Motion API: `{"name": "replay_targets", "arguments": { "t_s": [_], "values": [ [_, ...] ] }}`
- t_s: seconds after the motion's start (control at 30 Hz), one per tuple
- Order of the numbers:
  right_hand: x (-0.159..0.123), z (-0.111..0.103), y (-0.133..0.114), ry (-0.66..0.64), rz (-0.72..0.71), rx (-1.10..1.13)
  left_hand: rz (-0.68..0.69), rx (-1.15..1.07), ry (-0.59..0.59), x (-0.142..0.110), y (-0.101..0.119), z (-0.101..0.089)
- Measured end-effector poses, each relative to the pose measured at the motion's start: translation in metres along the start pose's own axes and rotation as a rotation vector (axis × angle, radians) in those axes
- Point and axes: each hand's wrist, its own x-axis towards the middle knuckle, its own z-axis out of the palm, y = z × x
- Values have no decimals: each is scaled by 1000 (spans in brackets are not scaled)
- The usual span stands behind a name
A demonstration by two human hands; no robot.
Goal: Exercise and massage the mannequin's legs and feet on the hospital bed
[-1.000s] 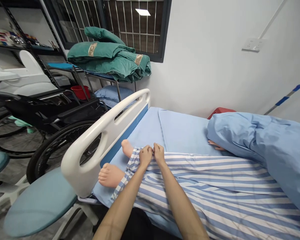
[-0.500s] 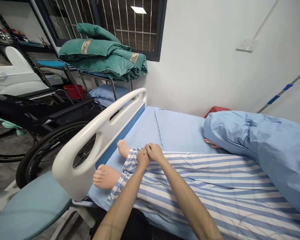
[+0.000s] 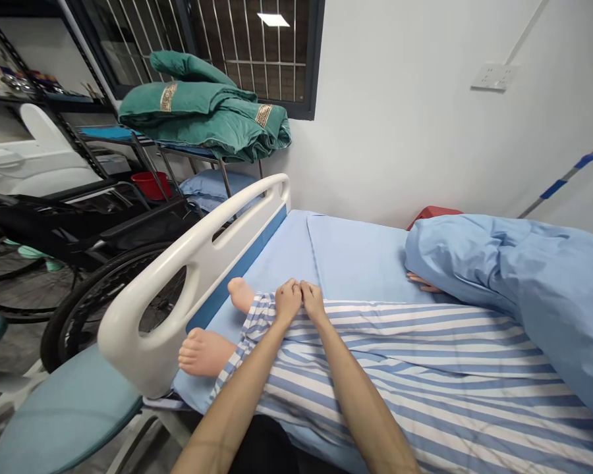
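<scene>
**Both hands pinching the striped garment at the manikin's shins**

Reading my feed left to right: a black metal shelf (image 3: 44, 99) stands at the far edge, and a black wheelchair (image 3: 99, 263) sits beside the bed with a teal seat pad (image 3: 64, 415) nearer me. Behind them, green quilts (image 3: 202, 118) are piled on a metal rack (image 3: 192, 153), above a red basin (image 3: 151, 185) and a blue pillow (image 3: 217, 185). The white bed end (image 3: 143, 336) comes next, just beside the manikin's feet (image 3: 205, 352), which poke out from the striped patient garment (image 3: 400, 368). That garment lies over the legs on the bed.

My left hand (image 3: 288, 301) and right hand (image 3: 313, 301) sit side by side, nearly touching. Their fingers (image 3: 294, 289) are curled together, clamped on the garment's hem. Further right, a manikin's hand (image 3: 422, 283) shows on the blue bedsheet (image 3: 356, 257), under a blue quilt (image 3: 524, 296).
</scene>
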Motion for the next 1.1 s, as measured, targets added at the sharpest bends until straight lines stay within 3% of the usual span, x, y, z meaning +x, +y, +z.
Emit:
{"name": "replay_targets", "arguments": {
  "t_s": [0.23,0.33,0.43,0.57,0.87,1.0,1.1],
  "values": [
    [-1,0,-1,14,31,-37,-46,163,-63,-12,-5,19],
    [-1,-2,-13,-8,41,-270,-28,187,-87,-12,-7,18],
    [0,-10,-29,-118,-10,-562,-30,213,-92,-11,-6,17],
    [-2,-24,-29,-164,-66,-694,-15,209,-80,-13,-7,19],
    [-1,-31,1,-20,-66,-361,-11,59,-85,9,13,10],
    [2,-35,2,15,-43,-156,-12,-71,-68,14,22,21],
    [2,-34,4,18,-28,-140,-37,5,-70,7,17,33]
  ]
}}
